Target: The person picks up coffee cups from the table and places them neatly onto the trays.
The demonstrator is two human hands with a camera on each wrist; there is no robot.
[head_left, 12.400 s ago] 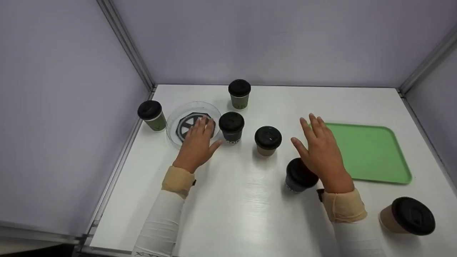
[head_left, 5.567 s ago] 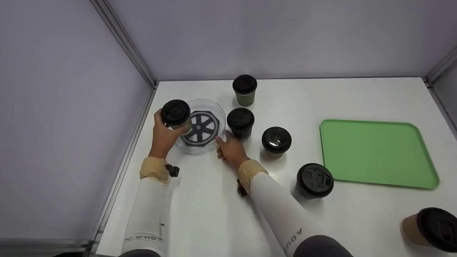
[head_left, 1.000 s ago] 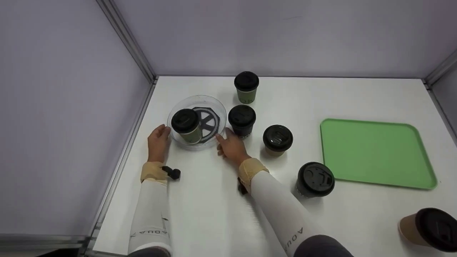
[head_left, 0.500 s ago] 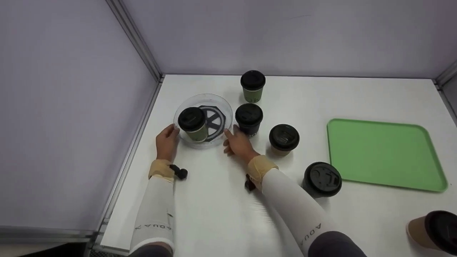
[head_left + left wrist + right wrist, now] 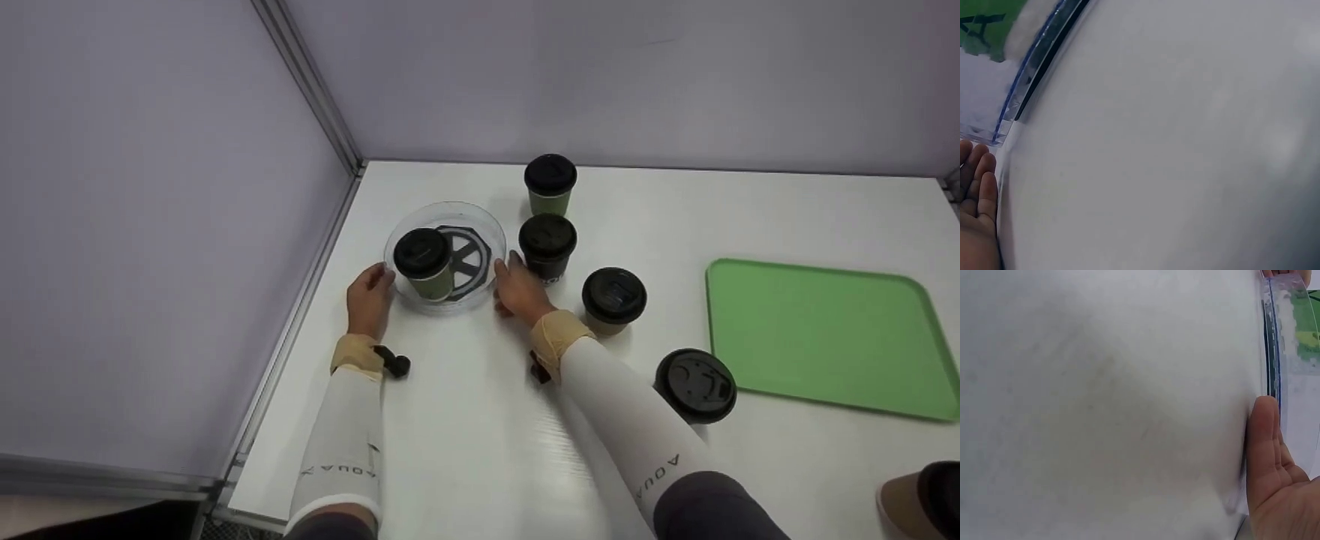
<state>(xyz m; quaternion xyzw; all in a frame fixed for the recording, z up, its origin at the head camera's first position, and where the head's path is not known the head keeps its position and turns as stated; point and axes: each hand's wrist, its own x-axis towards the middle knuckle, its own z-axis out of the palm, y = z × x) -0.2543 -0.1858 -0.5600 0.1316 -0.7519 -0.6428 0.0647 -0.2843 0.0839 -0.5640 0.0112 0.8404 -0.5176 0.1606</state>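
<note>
A clear round turntable (image 5: 474,213) with a black spoked centre lies at the left of the table. On its left side stands a green paper cup (image 5: 433,287) with a black lid, upright. My left hand (image 5: 368,301) is at the turntable's left edge, fingertips right at the rim; nothing is gripped. My right hand (image 5: 520,291) is at the opposite edge, its thumb (image 5: 1264,424) lying along the rim in the right wrist view. Close behind the right fingers stands a dark cup (image 5: 547,240) with a black lid. Part of the left fingers is out of the left wrist view.
Another green cup (image 5: 550,184) stands behind the dark one. A brown cup (image 5: 613,296) and a further dark cup (image 5: 696,386) stand to the right. The green tray (image 5: 825,337) lies on the right, with a brown cup (image 5: 904,499) at the front right.
Earlier the green cup stood left of the turntable; my left hand lifted it, set it on the turntable and let go. Over the last second, the hands stay at the rim while the view shifts.
</note>
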